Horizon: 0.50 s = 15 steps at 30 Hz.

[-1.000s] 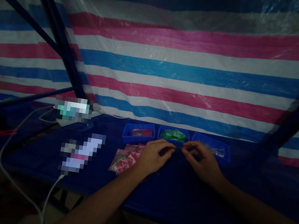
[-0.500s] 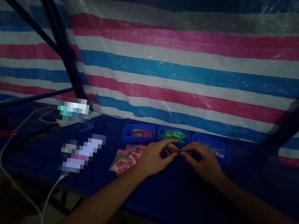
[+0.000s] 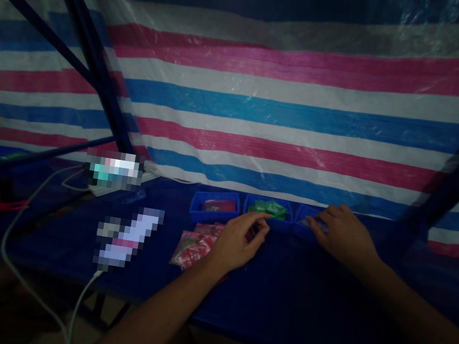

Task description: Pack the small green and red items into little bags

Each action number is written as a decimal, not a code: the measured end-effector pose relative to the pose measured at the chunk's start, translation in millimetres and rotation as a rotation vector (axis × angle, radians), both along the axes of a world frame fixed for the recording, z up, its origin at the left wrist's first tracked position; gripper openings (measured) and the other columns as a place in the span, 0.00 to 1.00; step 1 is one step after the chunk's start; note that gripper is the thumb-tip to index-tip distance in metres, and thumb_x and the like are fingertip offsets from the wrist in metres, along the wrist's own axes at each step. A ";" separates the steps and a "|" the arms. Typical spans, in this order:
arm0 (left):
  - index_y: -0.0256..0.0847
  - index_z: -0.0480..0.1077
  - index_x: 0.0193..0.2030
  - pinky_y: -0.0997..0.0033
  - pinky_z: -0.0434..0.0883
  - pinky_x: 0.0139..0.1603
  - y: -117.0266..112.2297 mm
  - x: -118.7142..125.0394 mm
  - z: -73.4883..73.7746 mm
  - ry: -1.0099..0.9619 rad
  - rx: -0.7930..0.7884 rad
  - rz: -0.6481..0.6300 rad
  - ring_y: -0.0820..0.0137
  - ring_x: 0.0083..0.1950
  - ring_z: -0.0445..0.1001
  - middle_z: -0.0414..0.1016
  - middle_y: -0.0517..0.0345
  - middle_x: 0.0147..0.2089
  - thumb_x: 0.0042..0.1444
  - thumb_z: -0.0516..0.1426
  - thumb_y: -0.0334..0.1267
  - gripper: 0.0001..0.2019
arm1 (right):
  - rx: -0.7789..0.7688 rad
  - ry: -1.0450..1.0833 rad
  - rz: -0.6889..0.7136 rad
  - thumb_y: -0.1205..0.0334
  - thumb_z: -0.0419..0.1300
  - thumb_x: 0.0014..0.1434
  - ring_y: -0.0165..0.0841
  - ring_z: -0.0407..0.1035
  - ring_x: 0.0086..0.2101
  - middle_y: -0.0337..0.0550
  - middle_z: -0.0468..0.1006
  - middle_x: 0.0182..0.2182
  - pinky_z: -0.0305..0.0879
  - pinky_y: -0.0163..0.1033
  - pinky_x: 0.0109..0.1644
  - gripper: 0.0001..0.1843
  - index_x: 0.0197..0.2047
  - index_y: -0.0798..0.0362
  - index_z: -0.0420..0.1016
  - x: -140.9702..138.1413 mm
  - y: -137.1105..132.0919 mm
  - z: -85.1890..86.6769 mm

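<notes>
My left hand [image 3: 241,242] is held above the table, fingers curled and the thumb near the fingertips. Something small and dark reddish shows within its curl, too dim to make out. Beside and partly behind it lies a pile of red-and-clear plastic packets [image 3: 195,251]. My right hand [image 3: 344,234] hangs over the right blue bin [image 3: 302,231], with thumb and fingers apart at clear packets [image 3: 317,224] inside. Green packets [image 3: 268,208] fill the middle blue bin [image 3: 249,217]. Reddish packets [image 3: 219,205] rest in the left blue bin [image 3: 201,214].
A blurred-out phone-like item [image 3: 129,237] with a white cable [image 3: 82,288] lies on the blue table [image 3: 277,307]. Behind the cables stands a power strip [image 3: 107,190]. Blue metal bars [image 3: 93,66] and a striped sheet [image 3: 266,108] bound the back.
My right hand has left my left hand's fingertips and moved right and away from me to the right bin. My left hand stays nearly in place.
</notes>
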<state>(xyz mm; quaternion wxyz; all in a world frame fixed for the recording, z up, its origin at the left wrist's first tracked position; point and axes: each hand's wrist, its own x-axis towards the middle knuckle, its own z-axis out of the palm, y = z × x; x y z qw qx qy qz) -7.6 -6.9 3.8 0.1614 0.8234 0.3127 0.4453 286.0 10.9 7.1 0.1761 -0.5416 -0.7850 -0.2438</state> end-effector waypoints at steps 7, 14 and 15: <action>0.42 0.72 0.57 0.62 0.75 0.55 -0.6 -1.0 2.5 0.013 0.045 0.051 0.66 0.49 0.80 0.81 0.53 0.48 0.68 0.57 0.37 0.12 | -0.138 0.055 -0.054 0.43 0.47 0.72 0.46 0.75 0.35 0.53 0.81 0.33 0.66 0.50 0.41 0.28 0.33 0.51 0.78 -3.0 -2.8 -1.7; 0.42 0.75 0.51 0.62 0.73 0.56 0.3 -14.2 13.7 0.169 0.084 0.141 0.66 0.50 0.78 0.81 0.54 0.48 0.71 0.54 0.40 0.10 | -0.012 0.123 0.004 0.44 0.51 0.71 0.48 0.74 0.41 0.54 0.81 0.36 0.67 0.51 0.48 0.24 0.39 0.52 0.79 -11.0 -9.0 2.0; 0.42 0.75 0.51 0.62 0.73 0.56 -0.3 -18.0 17.2 0.232 0.071 0.145 0.65 0.51 0.78 0.81 0.54 0.48 0.71 0.53 0.41 0.11 | 0.006 0.130 0.037 0.46 0.51 0.71 0.48 0.74 0.42 0.53 0.81 0.37 0.67 0.52 0.50 0.22 0.40 0.52 0.79 -12.8 -10.1 2.8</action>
